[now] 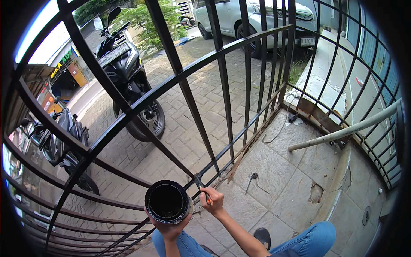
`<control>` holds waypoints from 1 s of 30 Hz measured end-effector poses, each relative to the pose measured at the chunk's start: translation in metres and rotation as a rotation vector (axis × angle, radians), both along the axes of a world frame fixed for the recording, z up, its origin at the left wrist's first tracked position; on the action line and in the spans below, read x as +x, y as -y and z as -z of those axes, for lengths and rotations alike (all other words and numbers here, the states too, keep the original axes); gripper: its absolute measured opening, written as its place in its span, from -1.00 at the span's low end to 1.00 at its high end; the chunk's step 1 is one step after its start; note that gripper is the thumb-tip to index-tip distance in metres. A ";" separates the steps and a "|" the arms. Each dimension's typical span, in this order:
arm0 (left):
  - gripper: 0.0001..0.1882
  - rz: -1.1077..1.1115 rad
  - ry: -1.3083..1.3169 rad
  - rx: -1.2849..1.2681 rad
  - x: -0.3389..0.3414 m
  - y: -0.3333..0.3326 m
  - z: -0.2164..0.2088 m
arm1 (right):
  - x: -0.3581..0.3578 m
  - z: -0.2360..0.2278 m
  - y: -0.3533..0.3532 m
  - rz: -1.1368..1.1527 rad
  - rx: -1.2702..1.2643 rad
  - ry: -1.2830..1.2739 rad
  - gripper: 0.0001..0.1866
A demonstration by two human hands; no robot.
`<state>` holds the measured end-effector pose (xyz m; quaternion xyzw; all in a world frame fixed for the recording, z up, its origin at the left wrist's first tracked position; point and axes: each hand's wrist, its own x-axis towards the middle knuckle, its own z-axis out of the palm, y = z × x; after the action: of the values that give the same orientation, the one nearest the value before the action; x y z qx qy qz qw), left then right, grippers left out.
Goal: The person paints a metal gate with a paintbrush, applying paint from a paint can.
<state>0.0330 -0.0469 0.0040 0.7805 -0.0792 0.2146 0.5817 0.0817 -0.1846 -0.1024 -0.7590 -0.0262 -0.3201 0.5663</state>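
My left hand (pixel 170 230) is wrapped round a round can (pixel 168 202) with black paint inside, its rim and wall smeared black. The can is held up, its mouth facing me, just inside the bars. In my right hand (pixel 212 200) is a paintbrush (pixel 199 182) with a dark, paint-covered head and some orange on its handle. The brush head rests at the lower rail of the black metal fence (pixel 180 70), near the foot of an upright bar. Fingers of my right hand close round the handle.
Grey floor tiles (pixel 274 180) lie right of the fence, one with a broken patch (pixel 316 192). A pale pipe (pixel 342 133) slants in from the right. Beyond the bars stand a dark motorcycle (pixel 128 73), another motorbike (pixel 60 137) and a silver car (pixel 257 21) on paving.
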 end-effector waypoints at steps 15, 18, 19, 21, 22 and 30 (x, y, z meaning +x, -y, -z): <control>0.03 -0.071 0.125 0.039 -0.005 0.024 -0.012 | -0.026 -0.088 0.141 0.202 0.877 -0.164 -0.86; 0.01 -0.057 0.153 -0.020 0.000 0.033 -0.014 | -0.045 -0.132 0.164 0.196 0.830 -0.116 -0.86; 0.00 -0.071 0.167 -0.003 0.000 0.034 -0.010 | -0.050 -0.133 0.174 0.138 0.770 -0.147 -0.81; 0.02 -0.046 0.147 0.008 0.000 0.036 -0.013 | -0.061 -0.143 0.208 -0.138 0.704 -0.148 -0.75; 0.04 -0.008 0.125 0.022 0.001 0.038 -0.014 | -0.068 -0.152 0.220 -0.359 0.693 -0.122 -0.74; -0.03 -0.061 0.198 -0.001 0.002 0.044 -0.012 | -0.049 -0.234 0.162 -0.180 0.281 0.072 -0.54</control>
<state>0.0351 -0.0904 0.0163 0.7575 -0.1122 0.3083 0.5644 0.0326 -0.3462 0.1319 -0.6551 -0.0696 -0.2958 0.6918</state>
